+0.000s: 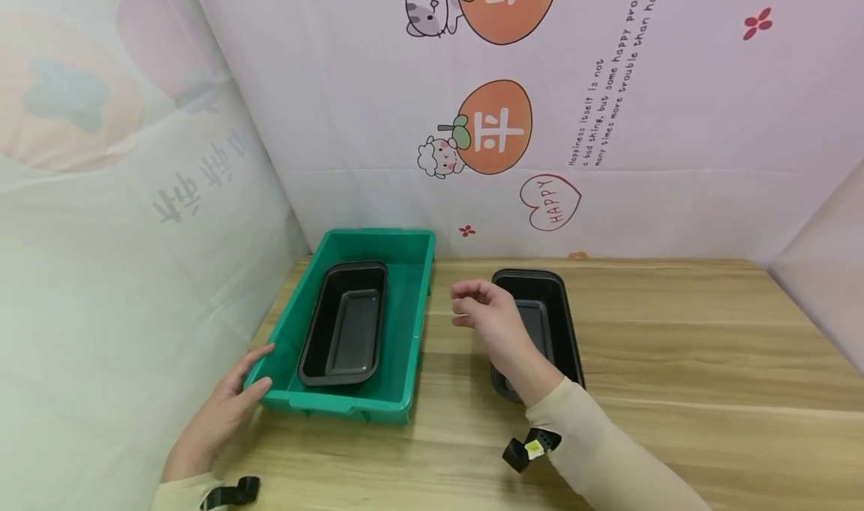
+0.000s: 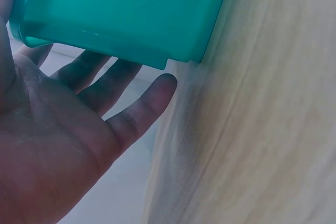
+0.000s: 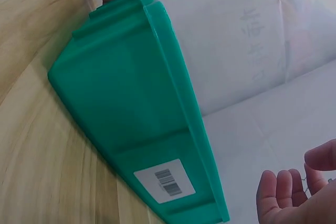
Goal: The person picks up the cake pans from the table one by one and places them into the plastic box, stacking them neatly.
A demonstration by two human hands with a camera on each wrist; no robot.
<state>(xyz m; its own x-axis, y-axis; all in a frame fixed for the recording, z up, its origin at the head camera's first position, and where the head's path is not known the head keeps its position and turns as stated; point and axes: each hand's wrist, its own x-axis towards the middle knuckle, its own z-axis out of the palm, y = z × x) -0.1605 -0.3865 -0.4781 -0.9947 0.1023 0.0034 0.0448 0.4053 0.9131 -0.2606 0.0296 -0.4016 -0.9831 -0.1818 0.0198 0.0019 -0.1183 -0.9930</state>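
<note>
A green plastic bin (image 1: 399, 346) stands on the left of the table, with a dark loaf pan (image 1: 355, 331) lying in it. My left hand (image 1: 223, 413) is at the bin's near left corner; the thumb and index fingertip touch the rim, and the other fingers stretch loosely along the outside (image 2: 58, 119). To the right of the bin, a second dark loaf pan (image 1: 563, 323) sits on the wood. Above its left side hangs my right hand (image 1: 496, 320), fingers loosely bent and holding nothing. That hand and forearm hide part of this pan.
The wooden table (image 1: 675, 331) extends to the right of the second pan. Printed white cloth (image 1: 378, 121) hangs behind the table and along its left side. A barcode label (image 3: 165, 181) is stuck on the bin's outer wall. Black straps (image 1: 533, 447) are on both wrists.
</note>
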